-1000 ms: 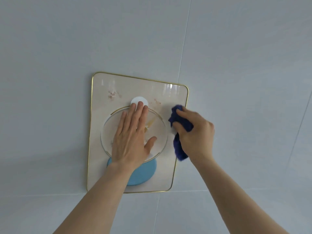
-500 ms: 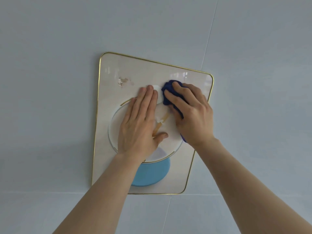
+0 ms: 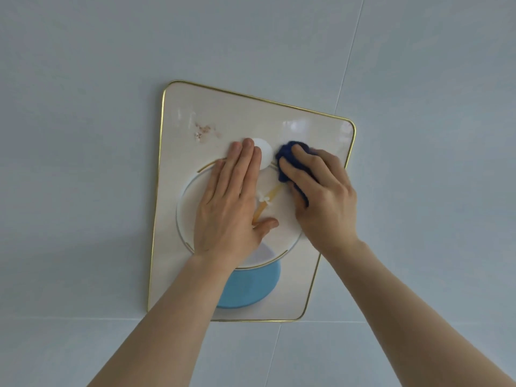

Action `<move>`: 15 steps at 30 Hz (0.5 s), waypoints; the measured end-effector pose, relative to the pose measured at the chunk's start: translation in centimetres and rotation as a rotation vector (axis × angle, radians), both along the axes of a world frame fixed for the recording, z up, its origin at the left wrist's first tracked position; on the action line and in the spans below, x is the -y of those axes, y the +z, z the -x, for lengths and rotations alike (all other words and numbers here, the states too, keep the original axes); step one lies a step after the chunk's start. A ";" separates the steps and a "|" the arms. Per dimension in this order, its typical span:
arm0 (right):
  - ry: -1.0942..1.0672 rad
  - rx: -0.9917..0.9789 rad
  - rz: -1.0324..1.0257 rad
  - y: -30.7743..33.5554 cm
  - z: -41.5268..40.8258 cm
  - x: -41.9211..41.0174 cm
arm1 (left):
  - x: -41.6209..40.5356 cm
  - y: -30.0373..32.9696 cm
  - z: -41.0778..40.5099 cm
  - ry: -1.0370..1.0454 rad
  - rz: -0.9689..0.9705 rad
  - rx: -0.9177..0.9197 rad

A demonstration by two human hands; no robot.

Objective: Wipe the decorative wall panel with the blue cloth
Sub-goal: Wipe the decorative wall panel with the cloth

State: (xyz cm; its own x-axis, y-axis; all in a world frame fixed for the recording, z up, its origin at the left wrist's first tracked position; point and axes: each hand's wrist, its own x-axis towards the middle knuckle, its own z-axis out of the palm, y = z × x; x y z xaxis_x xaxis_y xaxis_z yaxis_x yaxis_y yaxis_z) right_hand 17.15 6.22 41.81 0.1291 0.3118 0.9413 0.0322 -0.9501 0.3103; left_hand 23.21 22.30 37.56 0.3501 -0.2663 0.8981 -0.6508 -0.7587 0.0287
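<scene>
wiping the glossy cream gold-rimmed wall panel [image 3: 307,289]
right hand [image 3: 321,196], fingers curled over the bunched dark blue cloth [image 3: 287,155]; reddish smudge [image 3: 205,131] sits upper left of it, past the flat left hand [image 3: 229,208]

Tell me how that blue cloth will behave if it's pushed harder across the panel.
The blue cloth looks soft and floppy, bunched under the right hand, so it would probably squash and slide. The wall panel seems glossy, likely giving little grip.

- Cream rectangular wall panel [image 3: 307,275]: smooth, glossy, catching reflections, edged in shiny gold metal-look trim [image 3: 156,191].
- Dark blue bunched cloth [image 3: 287,157]: soft, fuzzy, matt.
- Pale grey wall tiles [image 3: 83,135]: smooth, low sheen.
</scene>
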 end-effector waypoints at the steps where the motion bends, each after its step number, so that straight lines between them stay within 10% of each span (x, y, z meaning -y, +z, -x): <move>1: -0.002 -0.006 0.012 0.1 0.2 0.3 | 0.0 0.0 0.0 0.000 0.000 -0.002; 6: 0.008 0.122 -0.364 0.4 -1.0 -2.3 | 0.0 -0.1 0.0 0.004 -0.011 0.012; 15: -0.042 -0.035 -0.246 -6.5 0.9 -1.9 | -0.1 0.3 0.6 -0.012 -0.009 0.000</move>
State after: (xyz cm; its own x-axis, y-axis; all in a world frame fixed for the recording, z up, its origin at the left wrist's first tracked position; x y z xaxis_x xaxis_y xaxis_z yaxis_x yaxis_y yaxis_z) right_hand 16.22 8.12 35.36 0.1714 0.0673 0.9829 -0.0026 -0.9976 0.0687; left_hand 22.58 22.44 37.84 0.3468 -0.2783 0.8957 -0.6598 -0.7511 0.0221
